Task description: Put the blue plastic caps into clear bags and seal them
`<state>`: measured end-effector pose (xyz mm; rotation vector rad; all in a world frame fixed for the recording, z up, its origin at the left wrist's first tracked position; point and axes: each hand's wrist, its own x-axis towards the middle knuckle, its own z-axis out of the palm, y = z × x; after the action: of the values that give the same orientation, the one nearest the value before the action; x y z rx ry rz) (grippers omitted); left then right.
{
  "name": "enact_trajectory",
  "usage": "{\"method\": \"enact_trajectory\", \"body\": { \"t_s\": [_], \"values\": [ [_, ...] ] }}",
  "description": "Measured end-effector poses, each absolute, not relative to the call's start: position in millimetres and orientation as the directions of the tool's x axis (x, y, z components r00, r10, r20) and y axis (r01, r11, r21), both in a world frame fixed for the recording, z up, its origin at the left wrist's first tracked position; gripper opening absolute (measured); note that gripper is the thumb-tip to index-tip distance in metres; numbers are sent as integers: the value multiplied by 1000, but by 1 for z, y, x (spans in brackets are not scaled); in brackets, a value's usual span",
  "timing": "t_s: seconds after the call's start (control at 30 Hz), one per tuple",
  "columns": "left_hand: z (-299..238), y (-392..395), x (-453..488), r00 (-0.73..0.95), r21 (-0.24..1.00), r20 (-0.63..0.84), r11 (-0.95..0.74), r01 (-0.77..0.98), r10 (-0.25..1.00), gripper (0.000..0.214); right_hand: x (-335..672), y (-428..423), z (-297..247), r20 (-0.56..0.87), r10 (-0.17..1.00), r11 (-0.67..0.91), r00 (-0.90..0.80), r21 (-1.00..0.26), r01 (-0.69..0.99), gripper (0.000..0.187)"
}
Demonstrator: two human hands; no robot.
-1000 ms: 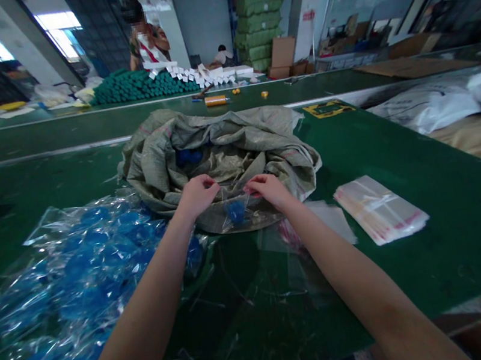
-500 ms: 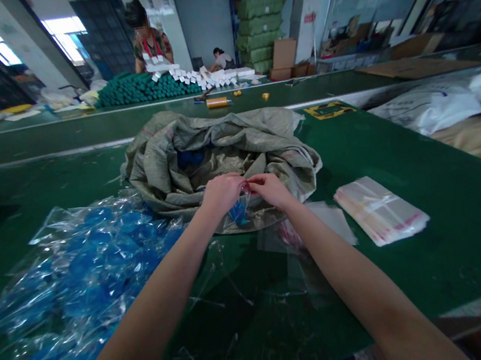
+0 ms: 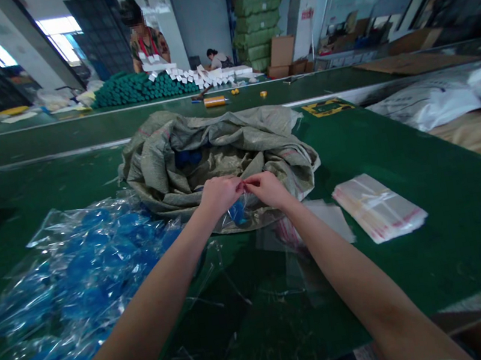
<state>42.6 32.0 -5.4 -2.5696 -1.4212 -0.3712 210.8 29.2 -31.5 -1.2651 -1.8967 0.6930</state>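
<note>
My left hand [image 3: 223, 193] and my right hand [image 3: 266, 189] meet at the near rim of a grey-green woven sack [image 3: 149, 152]. Both pinch the top of a clear plastic bag that hangs below the fingers with a blue item [image 3: 237, 212] inside; its exact shape is too small to tell. To the left lies a heap of clear bags with blue contents [image 3: 102, 256]. Under my right forearm are loose flat clear bags [image 3: 327, 221], and farther right sits a banded stack of clear bags [image 3: 379, 206]. More blue shows inside the sack.
The green table [image 3: 465, 217] extends around the sack. Beyond it are a tape roll [image 3: 215, 102], a pile of green rolls [image 3: 135, 88] and white boxes [image 3: 215, 76]. One person [image 3: 149, 42] stands behind the pile; another person [image 3: 218, 59] is farther back. White sacks [image 3: 429, 104] lie right.
Both hands stay together at the bag's top, with the fingertips shifted only slightly. The whole view has moved a little.
</note>
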Motion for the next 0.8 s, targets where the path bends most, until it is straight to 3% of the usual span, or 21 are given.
{"method": "enact_trajectory", "body": {
  "t_s": [0.17, 0.5, 0.63, 0.8],
  "values": [
    [-9, 32, 44, 481, 10, 349, -516, 856, 804, 27, 211, 31, -35, 301, 922, 387, -245, -763, 518, 22],
    [-15, 41, 35, 406, 260, 441, -547, 796, 800, 18, 211, 31, -35, 267, 937, 346, -223, -787, 511, 19],
    [-12, 41, 29, 525, 231, 382, -629, 742, 760, 25, 210, 33, -36, 273, 931, 361, -241, -778, 514, 20],
    [-10, 35, 31, 543, 81, 306, -590, 803, 782, 30, 209, 32, -35, 276, 919, 389, -282, -752, 532, 21]
  ]
}}
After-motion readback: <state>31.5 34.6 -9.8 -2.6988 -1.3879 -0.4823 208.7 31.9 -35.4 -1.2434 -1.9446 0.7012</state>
